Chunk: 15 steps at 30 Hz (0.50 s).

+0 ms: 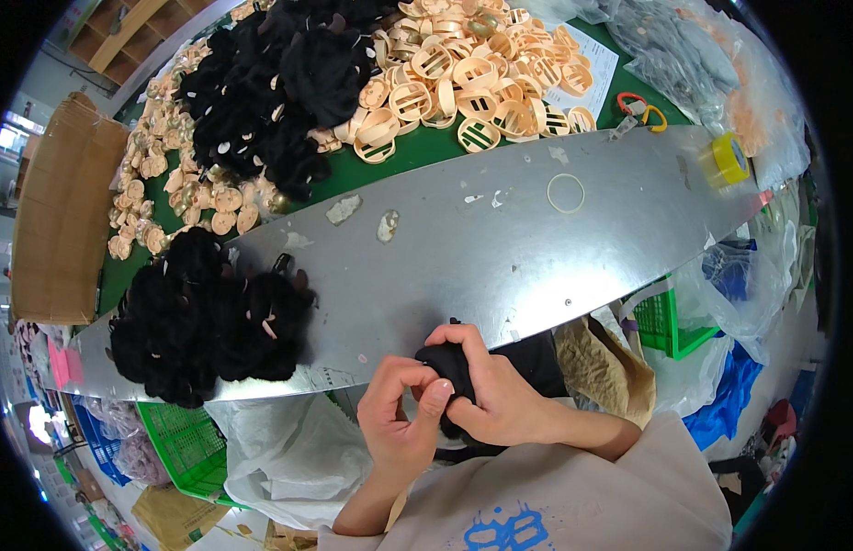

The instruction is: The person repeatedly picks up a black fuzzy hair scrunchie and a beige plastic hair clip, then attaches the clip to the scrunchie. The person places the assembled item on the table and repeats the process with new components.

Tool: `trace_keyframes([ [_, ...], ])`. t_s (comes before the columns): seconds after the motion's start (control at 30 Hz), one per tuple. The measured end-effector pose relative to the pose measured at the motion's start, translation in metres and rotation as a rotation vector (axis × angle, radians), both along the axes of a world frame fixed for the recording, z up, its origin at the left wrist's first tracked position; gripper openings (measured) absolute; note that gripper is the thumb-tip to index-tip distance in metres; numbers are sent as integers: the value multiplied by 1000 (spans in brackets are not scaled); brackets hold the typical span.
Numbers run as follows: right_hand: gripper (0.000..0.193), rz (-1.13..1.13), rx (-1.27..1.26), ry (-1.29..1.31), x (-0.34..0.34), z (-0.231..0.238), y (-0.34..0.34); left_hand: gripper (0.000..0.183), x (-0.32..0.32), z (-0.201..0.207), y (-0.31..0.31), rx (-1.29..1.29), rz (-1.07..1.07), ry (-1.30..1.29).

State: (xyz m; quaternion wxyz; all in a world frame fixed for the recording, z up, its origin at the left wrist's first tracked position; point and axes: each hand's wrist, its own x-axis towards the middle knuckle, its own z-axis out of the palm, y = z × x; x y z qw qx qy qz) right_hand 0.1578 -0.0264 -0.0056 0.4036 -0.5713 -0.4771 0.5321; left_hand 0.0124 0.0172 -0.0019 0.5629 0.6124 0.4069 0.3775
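Note:
At the near edge of the metal worktop (426, 239), a small black soft piece (452, 369), looking like plush or cloth, is held between my two hands. My right hand (500, 395) wraps its fingers over the top and far side. From the other side my left hand (399, 409) pinches it, thumb bent toward the forefinger. The fingers hide much of its shape. To the left on the worktop lies a pile of black furry plush pieces (206, 317), some with small pale and brown parts.
Behind, a green surface (339, 174) carries black plush pieces (279, 83), beige plastic rings (445, 73) and small beige parts (224, 202). Orange-handled snips (642, 110) and yellow tape (728, 161) lie at right. Green baskets (183, 450) and plastic bags (293, 450) stand below the edge.

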Motion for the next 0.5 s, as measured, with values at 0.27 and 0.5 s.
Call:
trace_keyframes([
  [0.27,50,-3,-42,187,11,1,-2,12,-3,-6,-4,215,20,176],
  [0.5,37,-89,-170,694,20,-3,-2,47,-18,-2,23,356,-278,80],
])
